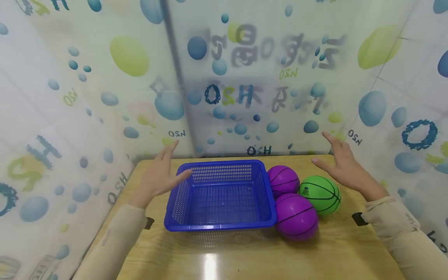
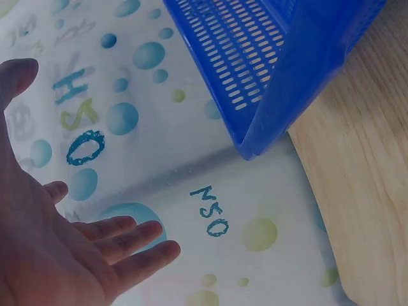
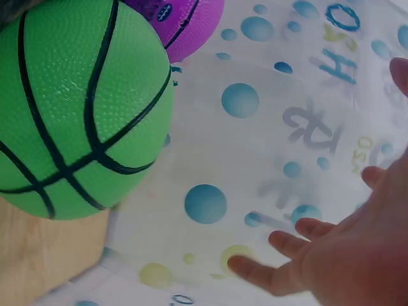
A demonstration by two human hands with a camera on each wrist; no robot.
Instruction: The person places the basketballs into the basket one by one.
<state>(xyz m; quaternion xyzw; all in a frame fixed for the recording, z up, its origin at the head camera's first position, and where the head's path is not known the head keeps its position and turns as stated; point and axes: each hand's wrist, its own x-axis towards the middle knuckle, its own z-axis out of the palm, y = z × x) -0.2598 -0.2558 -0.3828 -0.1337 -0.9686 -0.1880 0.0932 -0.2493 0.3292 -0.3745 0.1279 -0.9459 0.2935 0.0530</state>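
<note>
Blue basket (image 1: 231, 226) sits upright on the wooden table (image 1: 168, 256), slotted sides, open top facing up. Left hand (image 1: 157, 177) is in the air at the basket's left side, spread wide, thumb pointing toward the basket; left wrist view shows it apart from the basket wall. Right hand (image 1: 346, 167) is well out to the basket's right, also raised and spread wide, thumb toward the basket, green ball (image 1: 320, 195) nearest, with a gap between. Three balls right of basket: rear purple ball (image 1: 283, 181) and front purple ball (image 1: 296, 216) just beside its right wall, can't tell if touching; green one farther right, near both purples. Bubble-print sheet (image 1: 224, 128) hangs behind the basket.
</note>
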